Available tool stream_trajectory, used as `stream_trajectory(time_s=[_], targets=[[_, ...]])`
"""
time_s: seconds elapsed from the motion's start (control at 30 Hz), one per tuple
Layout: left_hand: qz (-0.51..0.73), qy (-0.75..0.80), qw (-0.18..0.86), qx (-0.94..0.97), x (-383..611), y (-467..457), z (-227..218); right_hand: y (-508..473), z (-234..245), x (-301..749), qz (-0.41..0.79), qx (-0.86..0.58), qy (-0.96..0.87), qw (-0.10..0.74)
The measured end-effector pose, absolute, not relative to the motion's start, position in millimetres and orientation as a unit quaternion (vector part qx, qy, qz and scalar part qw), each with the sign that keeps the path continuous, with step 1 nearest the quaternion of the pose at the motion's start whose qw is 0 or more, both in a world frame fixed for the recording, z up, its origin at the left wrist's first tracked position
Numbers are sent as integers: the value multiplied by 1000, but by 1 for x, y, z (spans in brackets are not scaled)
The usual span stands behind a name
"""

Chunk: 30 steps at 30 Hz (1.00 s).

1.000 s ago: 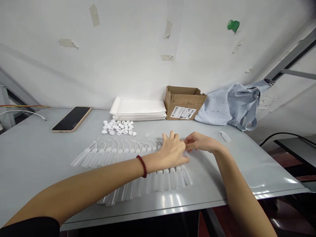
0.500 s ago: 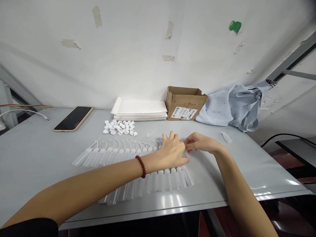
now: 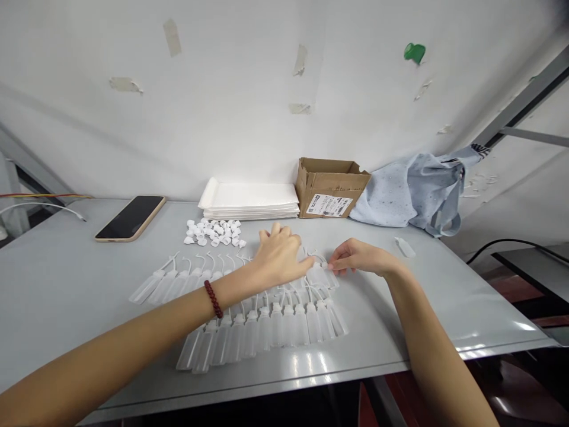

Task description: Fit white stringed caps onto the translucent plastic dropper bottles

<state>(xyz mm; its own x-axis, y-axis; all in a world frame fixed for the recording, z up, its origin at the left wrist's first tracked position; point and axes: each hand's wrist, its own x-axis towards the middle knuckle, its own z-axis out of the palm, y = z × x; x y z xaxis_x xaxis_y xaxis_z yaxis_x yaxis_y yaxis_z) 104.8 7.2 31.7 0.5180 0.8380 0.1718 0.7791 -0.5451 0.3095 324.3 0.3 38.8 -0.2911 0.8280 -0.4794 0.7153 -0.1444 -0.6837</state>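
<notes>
Two rows of small translucent squeeze bottles with thin curved tubes lie side by side on the grey table: a back row and a front row. My left hand hovers over the right part of the back row. Its fingers are loosely bent, its thumb points right, and nothing shows in it. My right hand pinches the top of the end bottle at the right end of the back row. A red bead bracelet is on my left wrist.
A pile of small white caps lies behind the rows. Further back are a phone, a stack of white padded envelopes, an open cardboard box and a blue cloth bag. One loose bottle lies right.
My left hand has lifted off the bottles and moved left and back, uncovering the right ends of both rows. My right hand stays pinched at the end bottle.
</notes>
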Motion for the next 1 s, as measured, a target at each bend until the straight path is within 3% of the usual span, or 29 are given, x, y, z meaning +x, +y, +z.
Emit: stream_trajectory(time_s=[0.13, 0.3, 0.47, 0.67, 1.0], targets=[[169, 517, 86, 835, 87, 37, 34, 1, 41, 333, 429, -623, -648, 82], [148, 552, 90, 816, 71, 72, 33, 14, 32, 359, 93, -824, -546, 119], [106, 554, 112, 818, 72, 75, 25, 22, 21, 393, -47, -881, -455, 122], [110, 540, 125, 825, 82, 72, 15, 18, 7, 425, -61, -923, -367, 99], [227, 489, 204, 817, 61, 63, 31, 23, 1, 431, -23, -909, -403, 109]])
